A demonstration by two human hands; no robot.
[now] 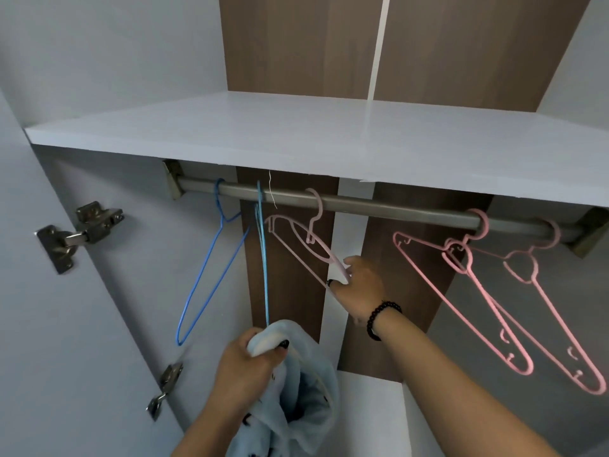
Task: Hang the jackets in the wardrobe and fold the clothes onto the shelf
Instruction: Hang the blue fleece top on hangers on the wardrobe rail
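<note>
Curling around the lower end of a pale pink hanger (304, 245), the right hand (359, 285) is holding that hanger in a closed grip while its hook is sitting over the wardrobe rail (362, 206); a black bead bracelet (379, 319) is circling the wrist. Lower and to the left, the left hand (245, 367) is clamping its fingers on a bunched light blue jacket (303, 390) — soft fabric with small dark marks — which is hanging down from the fist in front of the wardrobe opening, below the rail and not on any hanger. Just above that bundle a thin light blue wire hanger (263, 258) is dangling from the rail, seen edge on, and a darker blue wire hanger (211, 268) is hanging further left. Toward the right end of the rail two more pink hangers (461, 298) are hanging close together, overlapping — well apart from the one being held. Above the rail a white shelf (230, 127) is running the full width of the wardrobe, with brown panels showing behind it. Two metal hinges (79, 232) are sitting on the left side panel.
</note>
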